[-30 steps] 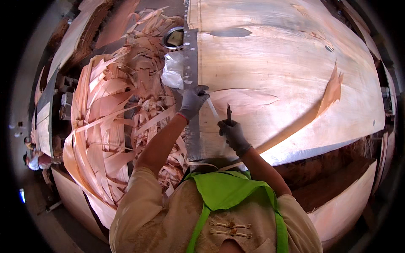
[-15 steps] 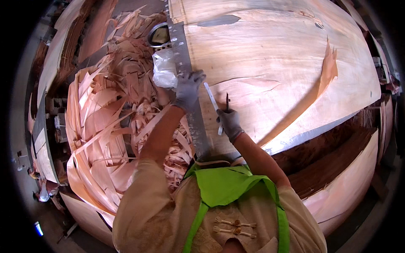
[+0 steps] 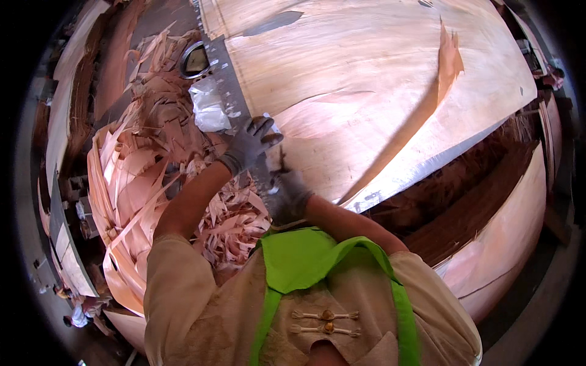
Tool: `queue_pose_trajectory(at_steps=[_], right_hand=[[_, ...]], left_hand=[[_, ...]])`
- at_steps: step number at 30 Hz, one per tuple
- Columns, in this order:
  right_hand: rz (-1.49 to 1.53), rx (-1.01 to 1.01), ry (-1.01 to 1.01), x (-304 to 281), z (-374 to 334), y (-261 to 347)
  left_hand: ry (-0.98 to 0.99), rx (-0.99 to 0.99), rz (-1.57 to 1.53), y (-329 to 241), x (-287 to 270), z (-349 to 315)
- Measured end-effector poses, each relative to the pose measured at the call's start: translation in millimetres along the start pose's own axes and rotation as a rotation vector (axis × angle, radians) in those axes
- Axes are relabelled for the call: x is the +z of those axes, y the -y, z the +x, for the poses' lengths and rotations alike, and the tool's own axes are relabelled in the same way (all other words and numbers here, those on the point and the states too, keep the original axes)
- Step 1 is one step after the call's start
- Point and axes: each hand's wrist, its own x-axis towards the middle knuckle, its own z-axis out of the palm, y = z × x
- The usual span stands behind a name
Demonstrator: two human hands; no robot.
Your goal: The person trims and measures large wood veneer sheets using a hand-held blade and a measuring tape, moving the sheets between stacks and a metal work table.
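Note:
My left hand (image 3: 247, 145), in a grey glove, lies over the dark metal edge strip (image 3: 237, 85) of the table, fingers stretched out and slightly apart. A narrow white strip (image 3: 273, 124) shows beyond its fingers; its middle is partly hidden by that hand. My right hand (image 3: 292, 194), also gloved, is closed close to my apron, beside the strip's lower end. It grips a slim dark tool (image 3: 282, 160) pointing away from me, whose exact kind I cannot make out. Both hands are at the left edge of a broad pale wood veneer sheet (image 3: 366, 79).
A curled brown veneer strip (image 3: 421, 113) lies across the sheet. Veneer scraps (image 3: 131, 177) heap up at left. A white plastic bag (image 3: 209, 105) and a round metal-rimmed bowl (image 3: 195, 61) sit beside the edge. Stacked veneer (image 3: 476, 213) stands at right.
My right hand has moved left and nearer to me with the dark tool, and the white strip has moved left to my left hand. The view has also shifted.

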Motion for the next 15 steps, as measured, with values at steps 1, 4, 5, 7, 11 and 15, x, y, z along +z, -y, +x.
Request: queue_pose_trajectory(at_steps=[1,4,5,7,11,15], right_hand=[[0.623,0.290,-0.096,13,-4,11],[0.718,0.297,-0.004,-12,-30,36],[0.604,0.222,-0.024,-34,-30,39],[0.264,0.104,-0.136,-89,-33,56],[0.268,0.135,-0.251,-177,-16,41],[0.256,0.228,-0.268,-191,0,31]], left_hand=[[0.010,-0.011,-0.002,-3,-5,0],[-0.150,0.001,-0.022,-5,-10,-5],[-0.158,-0.014,-0.017,-5,-10,-5],[-0.084,-0.054,-0.074,-6,-23,0],[-0.193,-0.197,-0.233,-40,-29,42],[-0.182,-0.092,-0.037,-96,-20,92]])
